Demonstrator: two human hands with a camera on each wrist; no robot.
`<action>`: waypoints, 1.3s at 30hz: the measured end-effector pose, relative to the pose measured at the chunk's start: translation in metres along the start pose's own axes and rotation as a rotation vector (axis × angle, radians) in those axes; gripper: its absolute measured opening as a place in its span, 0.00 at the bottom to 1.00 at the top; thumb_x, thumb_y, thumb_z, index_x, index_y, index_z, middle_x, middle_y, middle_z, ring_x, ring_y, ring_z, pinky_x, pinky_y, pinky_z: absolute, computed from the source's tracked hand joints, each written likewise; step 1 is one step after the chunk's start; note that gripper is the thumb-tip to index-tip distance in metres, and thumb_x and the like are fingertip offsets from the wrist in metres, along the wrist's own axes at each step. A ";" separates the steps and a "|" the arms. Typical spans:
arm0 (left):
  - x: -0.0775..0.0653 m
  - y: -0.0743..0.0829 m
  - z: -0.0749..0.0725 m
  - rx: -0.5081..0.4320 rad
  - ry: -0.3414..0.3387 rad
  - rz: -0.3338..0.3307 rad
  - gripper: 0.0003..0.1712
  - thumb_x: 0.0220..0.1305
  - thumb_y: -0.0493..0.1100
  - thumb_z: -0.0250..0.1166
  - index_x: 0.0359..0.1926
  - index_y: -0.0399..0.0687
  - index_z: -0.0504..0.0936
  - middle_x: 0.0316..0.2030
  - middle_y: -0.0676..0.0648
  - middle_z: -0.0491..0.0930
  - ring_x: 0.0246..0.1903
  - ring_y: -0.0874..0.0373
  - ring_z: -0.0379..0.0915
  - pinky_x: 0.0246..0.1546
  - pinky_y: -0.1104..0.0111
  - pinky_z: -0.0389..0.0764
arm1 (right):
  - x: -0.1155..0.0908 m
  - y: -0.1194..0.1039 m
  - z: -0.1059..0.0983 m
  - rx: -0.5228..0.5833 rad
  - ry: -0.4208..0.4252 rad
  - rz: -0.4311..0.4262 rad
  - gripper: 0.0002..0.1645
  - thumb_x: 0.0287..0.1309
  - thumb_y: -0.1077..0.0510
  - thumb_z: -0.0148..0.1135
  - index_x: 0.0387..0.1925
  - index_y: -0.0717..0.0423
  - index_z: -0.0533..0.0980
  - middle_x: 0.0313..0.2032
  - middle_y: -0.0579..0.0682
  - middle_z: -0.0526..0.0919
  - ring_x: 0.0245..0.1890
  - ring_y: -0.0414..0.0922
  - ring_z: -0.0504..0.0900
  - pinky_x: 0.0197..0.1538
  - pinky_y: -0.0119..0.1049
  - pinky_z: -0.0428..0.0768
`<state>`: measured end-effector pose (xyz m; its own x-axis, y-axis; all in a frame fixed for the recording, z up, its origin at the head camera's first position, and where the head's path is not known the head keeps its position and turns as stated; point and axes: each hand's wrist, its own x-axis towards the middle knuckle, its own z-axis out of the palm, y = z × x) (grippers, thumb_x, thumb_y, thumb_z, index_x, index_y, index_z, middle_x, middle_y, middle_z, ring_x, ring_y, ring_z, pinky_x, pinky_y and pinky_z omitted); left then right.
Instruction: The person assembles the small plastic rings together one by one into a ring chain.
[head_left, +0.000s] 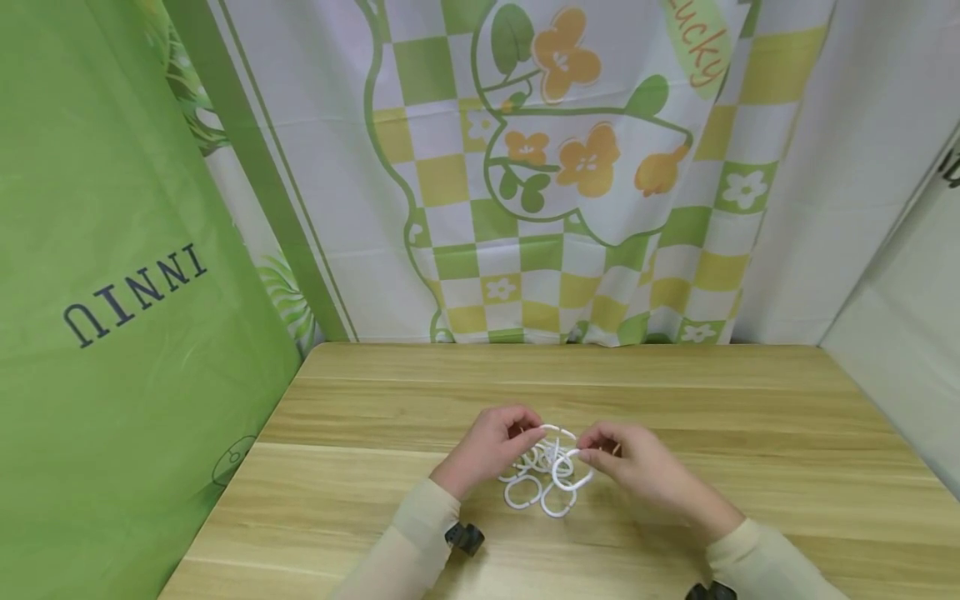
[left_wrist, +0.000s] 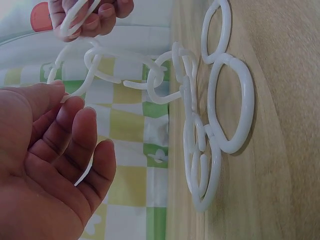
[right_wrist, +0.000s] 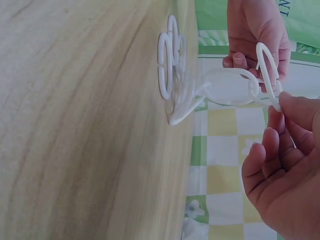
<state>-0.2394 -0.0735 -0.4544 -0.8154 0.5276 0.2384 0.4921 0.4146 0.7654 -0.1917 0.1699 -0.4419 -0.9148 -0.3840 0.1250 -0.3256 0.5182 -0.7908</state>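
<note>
My left hand pinches a white plastic split ring between thumb and forefinger, its other fingers loosely bent. From that ring a short chain of linked rings hangs down to a small heap on the table. Opposite, my right hand holds a separate-looking white ring by its edge with thumb and fingertips. Both hands are just above the heap, close together. In the left wrist view, two rings lie flat beside the heap. Whether the right hand's ring joins the chain cannot be told.
The wood-grain table reaches back to a checked, flowered curtain. A green cloth hangs along the left side, and a pale sheet hangs at the right. Dark wrist cameras sit on both sleeves.
</note>
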 end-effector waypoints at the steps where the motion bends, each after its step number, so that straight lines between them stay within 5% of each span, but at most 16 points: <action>1: 0.000 0.000 0.000 -0.002 -0.001 0.002 0.06 0.69 0.46 0.63 0.39 0.50 0.84 0.30 0.59 0.79 0.28 0.67 0.71 0.30 0.73 0.75 | 0.001 0.000 0.000 0.000 0.007 -0.003 0.06 0.62 0.53 0.65 0.38 0.50 0.80 0.29 0.44 0.79 0.28 0.41 0.75 0.30 0.34 0.77; 11: 0.001 -0.001 0.004 0.024 -0.001 0.052 0.06 0.68 0.43 0.64 0.38 0.47 0.85 0.31 0.57 0.79 0.27 0.68 0.70 0.29 0.74 0.75 | 0.005 -0.004 -0.001 0.028 0.087 0.002 0.06 0.62 0.54 0.66 0.37 0.51 0.80 0.27 0.45 0.80 0.26 0.41 0.75 0.28 0.33 0.75; 22: 0.001 -0.005 0.006 0.029 -0.006 0.114 0.06 0.68 0.43 0.64 0.39 0.47 0.85 0.33 0.57 0.81 0.27 0.70 0.71 0.28 0.75 0.76 | 0.006 -0.007 -0.002 0.068 0.078 0.013 0.06 0.62 0.54 0.66 0.38 0.53 0.80 0.28 0.46 0.79 0.27 0.41 0.74 0.29 0.33 0.74; 39: 0.000 -0.002 0.003 0.004 -0.018 0.102 0.05 0.68 0.42 0.64 0.37 0.48 0.85 0.33 0.58 0.81 0.29 0.69 0.72 0.29 0.74 0.76 | 0.008 -0.002 0.002 0.047 0.088 0.056 0.07 0.61 0.55 0.67 0.38 0.53 0.80 0.28 0.47 0.79 0.27 0.41 0.74 0.28 0.33 0.74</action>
<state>-0.2396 -0.0716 -0.4579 -0.7554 0.5802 0.3045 0.5736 0.3610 0.7353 -0.1975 0.1644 -0.4400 -0.9493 -0.2860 0.1303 -0.2638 0.4998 -0.8250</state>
